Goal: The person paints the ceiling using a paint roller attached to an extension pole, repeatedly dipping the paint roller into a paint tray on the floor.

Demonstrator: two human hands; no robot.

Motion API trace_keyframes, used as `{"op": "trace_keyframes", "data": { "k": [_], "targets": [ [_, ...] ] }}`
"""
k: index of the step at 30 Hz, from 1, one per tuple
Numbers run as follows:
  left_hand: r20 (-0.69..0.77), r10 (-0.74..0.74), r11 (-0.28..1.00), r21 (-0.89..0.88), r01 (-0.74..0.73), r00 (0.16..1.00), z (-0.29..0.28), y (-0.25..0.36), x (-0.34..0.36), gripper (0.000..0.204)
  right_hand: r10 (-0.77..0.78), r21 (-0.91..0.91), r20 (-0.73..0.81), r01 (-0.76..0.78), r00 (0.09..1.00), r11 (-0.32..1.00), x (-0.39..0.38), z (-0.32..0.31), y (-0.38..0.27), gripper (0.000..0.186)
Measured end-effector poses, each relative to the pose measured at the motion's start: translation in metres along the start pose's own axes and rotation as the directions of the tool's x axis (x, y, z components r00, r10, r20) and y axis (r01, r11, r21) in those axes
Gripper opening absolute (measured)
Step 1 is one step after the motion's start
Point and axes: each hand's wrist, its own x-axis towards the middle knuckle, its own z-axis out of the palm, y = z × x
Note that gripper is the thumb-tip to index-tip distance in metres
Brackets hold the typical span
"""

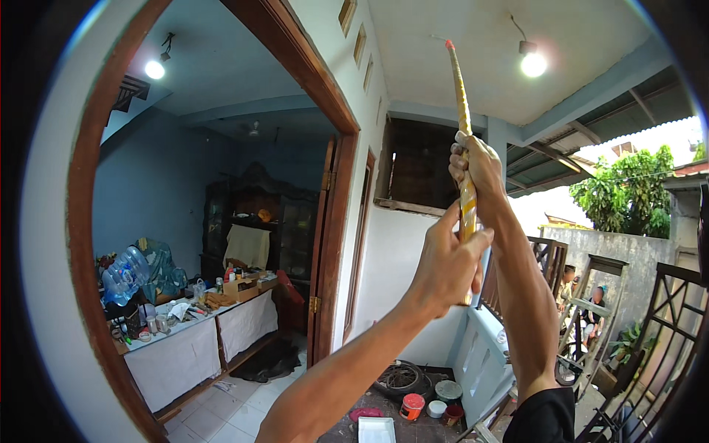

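A long yellow-and-silver striped pole (461,96) rises toward the white ceiling (421,18). My right hand (481,168) is closed round it higher up, the arm stretched out. Lower down, my left hand (452,258) wraps the same pole near its bottom end. The pole's far end is red, and a thin wire-like piece sticks out of it close to the ceiling. What sits at that tip is too small to make out.
A lit bulb (533,63) hangs right of the pole. On the floor below are a white tray (377,430), a red paint bucket (412,406) and a tire (402,380). A low wall (480,354) stands right; a wooden doorframe (343,111) left. Two people are beyond the railing.
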Motion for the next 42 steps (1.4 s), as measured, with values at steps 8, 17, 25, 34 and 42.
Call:
{"op": "trace_keyframes", "data": {
  "k": [8,17,25,34,42],
  "targets": [
    [0.054,0.015,0.999,-0.035,-0.013,0.998,0.073,0.086,-0.116,0.056,0.014,0.025,-0.038,-0.013,0.999,1.0,-0.118,0.059,-0.119,0.018],
    [0.096,-0.025,0.996,-0.085,0.033,0.995,0.147,0.174,-0.225,0.069,0.0,-0.066,-0.036,-0.003,0.999,0.998,-0.227,0.114,-0.232,0.02],
    [0.044,-0.058,0.998,-0.03,0.059,0.997,0.154,0.191,-0.233,0.072,-0.003,0.015,0.011,0.003,1.0,1.0,-0.227,0.122,-0.233,0.02],
    [0.034,-0.012,1.0,-0.017,0.013,0.999,0.148,0.171,-0.179,0.05,0.01,0.058,-0.029,-0.009,1.0,0.998,-0.179,0.102,-0.223,0.015],
    [0.081,-0.183,0.961,-0.194,0.196,0.98,0.202,0.194,-0.296,0.08,-0.043,-0.076,0.02,0.044,0.999,0.996,-0.304,0.124,-0.285,0.024]
  ]
}}
